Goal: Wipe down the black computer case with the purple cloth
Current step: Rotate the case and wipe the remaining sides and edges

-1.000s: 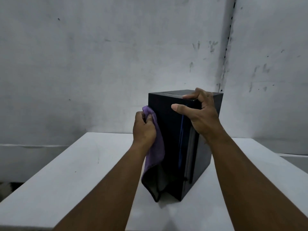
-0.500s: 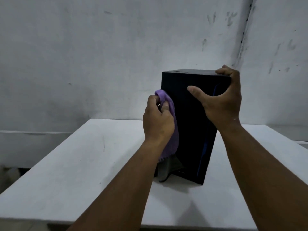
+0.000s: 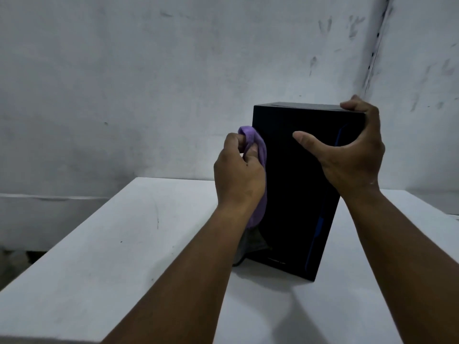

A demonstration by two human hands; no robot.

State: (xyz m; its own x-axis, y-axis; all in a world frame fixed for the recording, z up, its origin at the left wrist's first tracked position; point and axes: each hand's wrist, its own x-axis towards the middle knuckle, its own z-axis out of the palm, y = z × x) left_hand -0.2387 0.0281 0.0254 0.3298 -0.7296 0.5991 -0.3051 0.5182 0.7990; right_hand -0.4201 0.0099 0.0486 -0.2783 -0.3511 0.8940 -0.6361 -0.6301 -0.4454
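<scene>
The black computer case [image 3: 295, 194] stands upright on the white table [image 3: 111, 256], with a thin blue stripe down its right edge. My right hand [image 3: 352, 150] grips its top right corner, fingers over the top and thumb on the near face. My left hand [image 3: 238, 172] holds the bunched purple cloth [image 3: 258, 155] against the case's left edge. The cloth's lower end hangs down beside the case, greyish at the bottom.
A stained grey wall [image 3: 149, 83] rises close behind the table, with a vertical seam at the far right. The table's left edge drops to a dark floor gap [image 3: 15, 256].
The case has been turned so a broad dark face points at me. My right hand has shifted to the top right corner. My left hand with the cloth stays at the left edge.
</scene>
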